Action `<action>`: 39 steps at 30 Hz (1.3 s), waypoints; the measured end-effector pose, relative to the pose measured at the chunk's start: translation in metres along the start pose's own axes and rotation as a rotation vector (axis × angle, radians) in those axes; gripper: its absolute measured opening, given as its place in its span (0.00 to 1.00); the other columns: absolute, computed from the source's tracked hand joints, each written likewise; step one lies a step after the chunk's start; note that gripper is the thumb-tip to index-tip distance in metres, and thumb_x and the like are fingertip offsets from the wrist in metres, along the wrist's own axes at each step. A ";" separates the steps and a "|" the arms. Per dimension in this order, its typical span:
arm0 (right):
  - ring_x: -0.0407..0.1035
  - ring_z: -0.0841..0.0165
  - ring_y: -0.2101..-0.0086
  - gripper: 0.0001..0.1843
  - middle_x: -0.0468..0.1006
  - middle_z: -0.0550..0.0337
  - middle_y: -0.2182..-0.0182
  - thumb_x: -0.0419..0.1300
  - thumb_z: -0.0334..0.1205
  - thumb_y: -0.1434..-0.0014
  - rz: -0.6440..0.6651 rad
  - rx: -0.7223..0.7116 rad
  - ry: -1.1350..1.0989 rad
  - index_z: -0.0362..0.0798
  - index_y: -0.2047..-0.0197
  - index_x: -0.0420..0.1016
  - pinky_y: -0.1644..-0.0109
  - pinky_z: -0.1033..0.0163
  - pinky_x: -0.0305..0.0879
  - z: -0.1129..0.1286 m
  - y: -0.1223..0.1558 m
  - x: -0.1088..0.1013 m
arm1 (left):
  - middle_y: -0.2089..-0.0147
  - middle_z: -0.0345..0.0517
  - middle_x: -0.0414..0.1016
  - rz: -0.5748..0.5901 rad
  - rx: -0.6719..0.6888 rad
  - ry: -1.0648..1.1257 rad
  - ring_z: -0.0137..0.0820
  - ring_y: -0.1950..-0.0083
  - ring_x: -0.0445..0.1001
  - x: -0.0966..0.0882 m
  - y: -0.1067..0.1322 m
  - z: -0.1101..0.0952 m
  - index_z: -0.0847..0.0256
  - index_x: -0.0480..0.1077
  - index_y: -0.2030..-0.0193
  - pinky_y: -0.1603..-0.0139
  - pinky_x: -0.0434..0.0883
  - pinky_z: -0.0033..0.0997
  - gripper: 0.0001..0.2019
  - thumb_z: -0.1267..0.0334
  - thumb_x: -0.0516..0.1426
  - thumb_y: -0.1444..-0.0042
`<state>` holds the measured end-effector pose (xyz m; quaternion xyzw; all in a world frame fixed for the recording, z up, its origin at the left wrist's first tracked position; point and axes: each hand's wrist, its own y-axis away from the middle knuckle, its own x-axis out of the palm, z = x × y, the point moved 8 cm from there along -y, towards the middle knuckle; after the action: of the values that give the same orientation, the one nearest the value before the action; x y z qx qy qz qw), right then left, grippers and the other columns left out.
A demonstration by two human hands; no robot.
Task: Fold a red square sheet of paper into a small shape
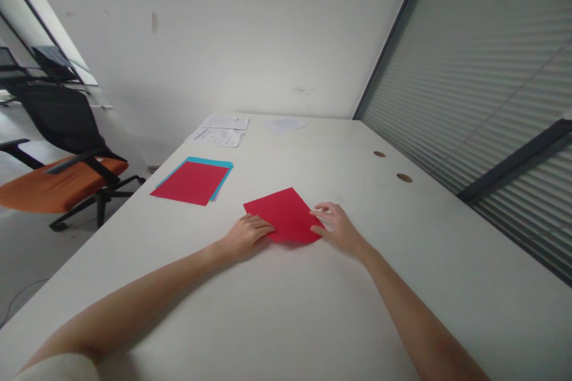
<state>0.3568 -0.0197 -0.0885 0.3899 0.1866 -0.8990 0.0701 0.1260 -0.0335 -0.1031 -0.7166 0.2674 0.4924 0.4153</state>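
Note:
A red sheet of paper [282, 213], apparently folded, lies flat on the white table [286, 309] in front of me. My left hand [245, 235] rests at its near left corner, fingers curled with the tips pressing on the paper's edge. My right hand [336, 226] is at the sheet's right edge, fingers bent and pinching or pressing that edge. Both forearms stretch over the table towards the sheet.
A stack of coloured paper [193, 181], red on top with blue beneath, lies at the left. White printed sheets [220, 131] lie at the far end. Two round cable holes [404, 177] are at the right. An orange office chair [53, 172] stands left of the table.

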 end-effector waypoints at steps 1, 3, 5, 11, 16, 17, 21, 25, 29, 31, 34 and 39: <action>0.66 0.56 0.44 0.30 0.74 0.47 0.45 0.67 0.58 0.48 0.094 -0.085 0.041 0.52 0.45 0.78 0.36 0.46 0.59 0.016 0.002 0.008 | 0.49 0.50 0.80 -0.029 -0.006 -0.009 0.39 0.50 0.78 -0.001 0.000 0.000 0.60 0.73 0.47 0.49 0.72 0.41 0.13 0.66 0.53 0.35; 0.63 0.56 0.42 0.33 0.72 0.50 0.43 0.68 0.57 0.49 0.228 -0.165 0.098 0.55 0.41 0.74 0.35 0.46 0.57 0.036 0.006 0.023 | 0.51 0.50 0.81 -0.081 -0.008 -0.012 0.39 0.53 0.79 -0.003 0.000 -0.002 0.62 0.73 0.48 0.53 0.73 0.39 0.13 0.65 0.52 0.34; 0.66 0.58 0.45 0.20 0.76 0.52 0.47 0.64 0.50 0.40 0.277 -0.184 0.149 0.56 0.46 0.78 0.37 0.45 0.58 0.043 0.007 0.031 | 0.53 0.51 0.81 -0.120 -0.012 -0.001 0.38 0.55 0.79 -0.006 0.000 -0.004 0.62 0.74 0.49 0.55 0.73 0.37 0.13 0.63 0.52 0.34; 0.72 0.62 0.53 0.12 0.81 0.51 0.56 0.56 0.40 0.35 0.228 -0.111 0.019 0.49 0.59 0.81 0.45 0.54 0.65 0.023 0.002 0.025 | 0.58 0.49 0.82 -0.146 -0.185 0.030 0.38 0.56 0.78 -0.013 -0.004 0.008 0.60 0.76 0.54 0.54 0.71 0.38 0.12 0.57 0.54 0.35; 0.71 0.65 0.64 0.15 0.79 0.55 0.65 0.52 0.46 0.34 0.150 0.077 -0.104 0.47 0.64 0.76 0.56 0.59 0.65 0.006 0.002 0.014 | 0.65 0.47 0.80 -0.091 -0.391 0.083 0.36 0.60 0.77 -0.009 0.000 0.030 0.59 0.77 0.58 0.55 0.69 0.37 0.10 0.57 0.56 0.37; 0.70 0.66 0.66 0.16 0.78 0.57 0.67 0.51 0.47 0.34 0.135 0.099 -0.107 0.47 0.65 0.75 0.58 0.60 0.64 0.004 0.002 0.012 | 0.64 0.47 0.80 -0.100 -0.428 0.111 0.36 0.60 0.77 -0.008 0.001 0.033 0.59 0.76 0.54 0.54 0.69 0.37 0.11 0.57 0.57 0.37; 0.66 0.67 0.70 0.17 0.74 0.60 0.72 0.50 0.49 0.35 0.069 0.134 -0.080 0.48 0.68 0.71 0.62 0.62 0.61 -0.003 0.000 0.009 | 0.61 0.45 0.82 -0.131 -0.533 0.330 0.33 0.62 0.77 -0.002 0.005 0.039 0.57 0.67 0.38 0.53 0.71 0.34 0.22 0.60 0.57 0.39; 0.68 0.67 0.70 0.17 0.75 0.60 0.72 0.51 0.51 0.35 0.013 0.168 -0.079 0.48 0.66 0.71 0.63 0.63 0.61 -0.011 0.001 0.009 | 0.65 0.41 0.81 -0.110 -0.562 0.489 0.30 0.66 0.76 0.006 0.005 0.035 0.56 0.65 0.37 0.58 0.71 0.30 0.23 0.60 0.56 0.39; 0.65 0.68 0.75 0.17 0.73 0.63 0.77 0.49 0.52 0.35 -0.021 0.208 -0.010 0.50 0.67 0.69 0.68 0.63 0.57 -0.013 0.005 0.010 | 0.71 0.38 0.78 -0.147 -0.569 0.565 0.29 0.71 0.73 0.006 0.004 0.032 0.58 0.61 0.35 0.62 0.70 0.30 0.26 0.58 0.55 0.39; 0.64 0.68 0.76 0.17 0.73 0.63 0.78 0.48 0.51 0.34 -0.034 0.220 0.043 0.50 0.67 0.69 0.69 0.64 0.55 -0.012 0.005 0.010 | 0.70 0.39 0.79 -0.129 -0.586 0.536 0.29 0.70 0.73 0.006 0.003 0.032 0.58 0.64 0.37 0.63 0.70 0.29 0.24 0.54 0.55 0.39; 0.64 0.67 0.77 0.18 0.74 0.61 0.78 0.47 0.50 0.34 -0.032 0.251 0.138 0.50 0.68 0.70 0.70 0.64 0.54 -0.011 0.002 0.010 | 0.64 0.43 0.80 -0.073 -0.619 0.402 0.31 0.67 0.75 0.004 0.002 0.033 0.57 0.72 0.45 0.63 0.69 0.30 0.20 0.49 0.55 0.39; 0.67 0.68 0.75 0.15 0.77 0.59 0.76 0.49 0.46 0.35 0.072 0.300 0.272 0.49 0.66 0.73 0.70 0.64 0.54 -0.014 -0.016 0.013 | 0.61 0.45 0.81 -0.025 -0.650 0.238 0.34 0.64 0.77 0.000 0.002 0.040 0.56 0.73 0.46 0.62 0.69 0.31 0.20 0.49 0.55 0.38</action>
<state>0.3530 0.0009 -0.1029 0.5201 0.0442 -0.8528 0.0177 0.1048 -0.0007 -0.1102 -0.8670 0.1344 0.4597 0.1374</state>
